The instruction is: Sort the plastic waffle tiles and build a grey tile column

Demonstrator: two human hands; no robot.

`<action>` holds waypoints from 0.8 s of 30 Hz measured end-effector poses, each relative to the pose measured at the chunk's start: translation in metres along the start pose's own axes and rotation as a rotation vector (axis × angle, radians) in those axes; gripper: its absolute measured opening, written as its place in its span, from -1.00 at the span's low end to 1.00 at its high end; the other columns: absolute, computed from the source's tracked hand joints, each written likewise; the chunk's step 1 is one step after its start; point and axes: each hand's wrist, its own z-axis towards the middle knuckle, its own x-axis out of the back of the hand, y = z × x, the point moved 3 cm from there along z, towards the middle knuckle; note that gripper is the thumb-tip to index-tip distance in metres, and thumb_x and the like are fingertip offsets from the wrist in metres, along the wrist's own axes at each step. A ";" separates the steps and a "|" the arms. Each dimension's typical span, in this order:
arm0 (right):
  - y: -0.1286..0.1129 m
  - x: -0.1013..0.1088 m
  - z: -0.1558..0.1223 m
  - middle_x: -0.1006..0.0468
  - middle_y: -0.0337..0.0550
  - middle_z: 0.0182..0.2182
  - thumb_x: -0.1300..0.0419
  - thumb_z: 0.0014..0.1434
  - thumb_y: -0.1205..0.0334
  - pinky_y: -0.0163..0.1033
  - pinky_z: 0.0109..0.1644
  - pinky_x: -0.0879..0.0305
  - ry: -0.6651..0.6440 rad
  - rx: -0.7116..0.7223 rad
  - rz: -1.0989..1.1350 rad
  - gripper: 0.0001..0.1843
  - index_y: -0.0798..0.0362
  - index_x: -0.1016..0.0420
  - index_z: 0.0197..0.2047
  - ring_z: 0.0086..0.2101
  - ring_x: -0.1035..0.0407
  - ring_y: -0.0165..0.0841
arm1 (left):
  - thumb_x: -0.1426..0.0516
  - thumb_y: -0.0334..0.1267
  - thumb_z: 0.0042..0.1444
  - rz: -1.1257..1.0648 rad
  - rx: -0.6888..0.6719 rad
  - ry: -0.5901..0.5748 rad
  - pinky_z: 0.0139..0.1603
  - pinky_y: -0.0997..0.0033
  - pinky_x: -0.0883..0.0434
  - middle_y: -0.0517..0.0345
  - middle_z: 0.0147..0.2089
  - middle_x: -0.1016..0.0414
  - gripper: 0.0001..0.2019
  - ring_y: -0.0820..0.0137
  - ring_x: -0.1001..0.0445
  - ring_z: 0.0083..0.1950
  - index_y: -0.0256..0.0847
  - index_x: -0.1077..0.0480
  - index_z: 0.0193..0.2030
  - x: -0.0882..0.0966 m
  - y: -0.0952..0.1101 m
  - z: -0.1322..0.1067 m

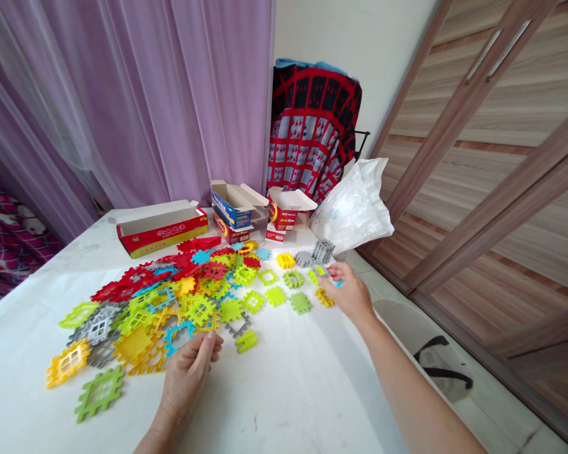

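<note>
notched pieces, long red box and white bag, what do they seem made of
Notched pieces: probably smooth molded plastic, evenly coloured, regular teeth. Long red box: likely thin printed card, with plain pale inside. White bag: perhaps thin plastic, crinkled and faintly glossy.

A pale wall (350,31) separates wardrobe (492,164) and curtain (170,94) (purple).

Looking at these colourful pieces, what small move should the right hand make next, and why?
Perhaps the right hand should nudge the yellow piece beside it inward: that piece lies near the right edge of the table, where it might get knocked off.
</note>
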 end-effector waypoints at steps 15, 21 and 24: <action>0.035 -0.014 0.127 -0.61 -0.12 -0.06 -0.28 0.04 -0.09 -0.21 -0.11 -0.33 -0.067 -0.145 -0.322 -0.47 -0.03 -0.38 0.02 -0.07 -0.49 -0.20 | -0.12 0.46 -0.23 0.053 -0.013 0.006 -0.58 0.40 -0.40 0.06 -0.56 -0.53 -0.37 0.33 -0.45 -0.54 -0.16 -0.51 -0.55 0.002 0.002 0.001; 0.036 -0.013 0.129 -0.60 -0.12 -0.04 -0.27 0.06 -0.09 -0.19 -0.08 -0.34 -0.079 -0.153 -0.330 -0.46 -0.03 -0.38 0.05 -0.04 -0.48 -0.19 | -0.11 0.47 -0.23 0.066 -0.017 0.006 -0.58 0.40 -0.40 0.07 -0.56 -0.53 -0.36 0.33 -0.45 -0.54 -0.16 -0.51 -0.55 0.003 0.001 0.001; 0.034 -0.013 0.129 -0.60 -0.13 -0.04 -0.27 0.06 -0.09 -0.19 -0.09 -0.34 -0.091 -0.147 -0.335 -0.46 -0.03 -0.38 0.05 -0.04 -0.48 -0.19 | -0.11 0.47 -0.23 0.075 -0.027 0.007 -0.59 0.41 -0.39 0.08 -0.57 -0.52 -0.36 0.34 -0.44 -0.55 -0.16 -0.50 -0.56 0.003 0.001 0.000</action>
